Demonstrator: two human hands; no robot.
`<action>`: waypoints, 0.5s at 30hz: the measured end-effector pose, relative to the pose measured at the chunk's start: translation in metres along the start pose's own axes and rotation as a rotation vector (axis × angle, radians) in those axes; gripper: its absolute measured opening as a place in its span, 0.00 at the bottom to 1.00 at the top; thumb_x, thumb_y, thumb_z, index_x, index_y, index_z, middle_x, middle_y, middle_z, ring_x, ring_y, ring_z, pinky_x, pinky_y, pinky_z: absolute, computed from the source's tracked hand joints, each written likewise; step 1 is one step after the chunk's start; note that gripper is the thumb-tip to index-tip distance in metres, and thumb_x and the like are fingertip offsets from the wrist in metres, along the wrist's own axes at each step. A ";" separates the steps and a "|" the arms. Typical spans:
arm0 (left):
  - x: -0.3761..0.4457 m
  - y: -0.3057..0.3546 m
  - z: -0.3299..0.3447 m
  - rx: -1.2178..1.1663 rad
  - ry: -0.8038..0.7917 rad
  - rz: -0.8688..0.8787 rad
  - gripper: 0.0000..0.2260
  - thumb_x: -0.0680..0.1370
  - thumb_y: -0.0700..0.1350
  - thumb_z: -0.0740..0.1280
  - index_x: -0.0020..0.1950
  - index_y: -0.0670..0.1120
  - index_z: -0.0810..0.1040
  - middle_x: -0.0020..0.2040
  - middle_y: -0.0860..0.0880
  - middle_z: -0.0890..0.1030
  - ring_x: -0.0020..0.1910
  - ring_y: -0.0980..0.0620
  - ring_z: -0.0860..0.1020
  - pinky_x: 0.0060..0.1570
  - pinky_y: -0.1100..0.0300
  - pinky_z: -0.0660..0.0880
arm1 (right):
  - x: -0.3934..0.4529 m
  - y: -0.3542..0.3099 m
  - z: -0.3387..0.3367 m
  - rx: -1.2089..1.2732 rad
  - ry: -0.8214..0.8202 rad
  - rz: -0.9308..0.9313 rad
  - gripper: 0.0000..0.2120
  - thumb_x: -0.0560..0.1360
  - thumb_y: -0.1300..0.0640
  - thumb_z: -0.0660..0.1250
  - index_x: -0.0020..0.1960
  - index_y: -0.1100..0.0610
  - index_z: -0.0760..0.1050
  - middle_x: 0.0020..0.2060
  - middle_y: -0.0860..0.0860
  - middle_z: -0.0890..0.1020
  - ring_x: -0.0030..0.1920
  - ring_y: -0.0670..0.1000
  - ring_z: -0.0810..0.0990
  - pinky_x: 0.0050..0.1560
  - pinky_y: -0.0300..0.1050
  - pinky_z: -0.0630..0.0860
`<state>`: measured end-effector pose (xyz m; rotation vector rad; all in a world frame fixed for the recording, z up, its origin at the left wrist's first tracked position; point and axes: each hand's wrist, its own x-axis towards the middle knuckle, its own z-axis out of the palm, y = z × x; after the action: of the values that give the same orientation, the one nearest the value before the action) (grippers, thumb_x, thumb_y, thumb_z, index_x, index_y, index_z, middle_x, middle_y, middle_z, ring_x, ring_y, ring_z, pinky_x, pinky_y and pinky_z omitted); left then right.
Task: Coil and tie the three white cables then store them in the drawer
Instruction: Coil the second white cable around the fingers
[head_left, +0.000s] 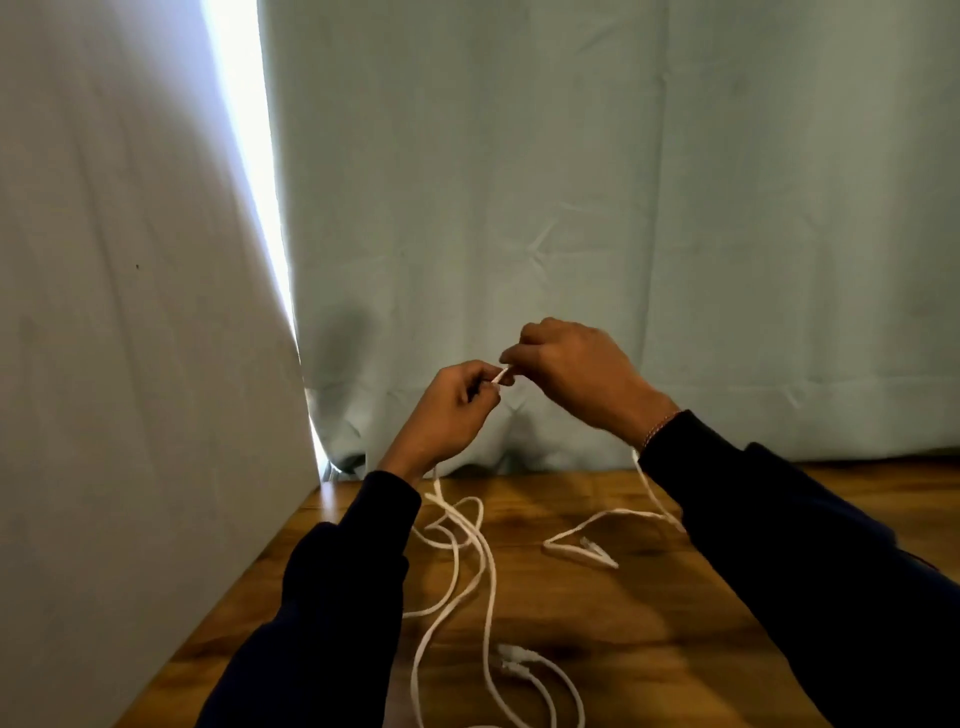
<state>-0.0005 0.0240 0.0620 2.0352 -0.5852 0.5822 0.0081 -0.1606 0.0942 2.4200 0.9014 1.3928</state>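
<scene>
Both hands are raised above the wooden table and meet on one short piece of white cable. My left hand pinches it from the left and my right hand pinches it from the right. From the left hand the cable hangs down into loose white loops on the table. A second white strand runs from under my right wrist to a bent end with a plug. Near the front lie two more cable ends with connectors. No drawer is in view.
A pale green curtain hangs right behind the table, with a lighter curtain on the left and a bright gap between them. The table's left edge runs diagonally toward the bottom left. Dark sleeves cover both forearms.
</scene>
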 end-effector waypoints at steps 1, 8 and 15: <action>-0.002 -0.002 -0.002 -0.026 0.013 -0.020 0.08 0.83 0.44 0.64 0.57 0.46 0.82 0.36 0.49 0.78 0.33 0.53 0.73 0.34 0.62 0.73 | 0.000 0.007 0.000 0.031 0.032 0.016 0.10 0.80 0.50 0.65 0.57 0.49 0.82 0.46 0.50 0.83 0.45 0.54 0.82 0.41 0.48 0.79; -0.017 -0.010 -0.010 -0.460 0.095 -0.159 0.10 0.83 0.44 0.65 0.52 0.40 0.83 0.29 0.48 0.71 0.28 0.51 0.70 0.30 0.60 0.72 | -0.001 0.031 -0.002 0.288 0.373 0.698 0.22 0.82 0.40 0.59 0.49 0.52 0.85 0.35 0.50 0.86 0.35 0.54 0.83 0.34 0.46 0.79; -0.017 0.011 -0.004 -0.760 0.010 -0.187 0.17 0.86 0.52 0.55 0.51 0.41 0.76 0.31 0.49 0.65 0.25 0.55 0.61 0.24 0.64 0.62 | -0.004 -0.004 -0.005 0.050 0.036 0.303 0.39 0.76 0.50 0.71 0.81 0.51 0.55 0.77 0.59 0.63 0.77 0.64 0.60 0.74 0.64 0.62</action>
<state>-0.0217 0.0254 0.0606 1.3437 -0.5007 0.2033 0.0007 -0.1608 0.0923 2.6640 0.6007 1.5315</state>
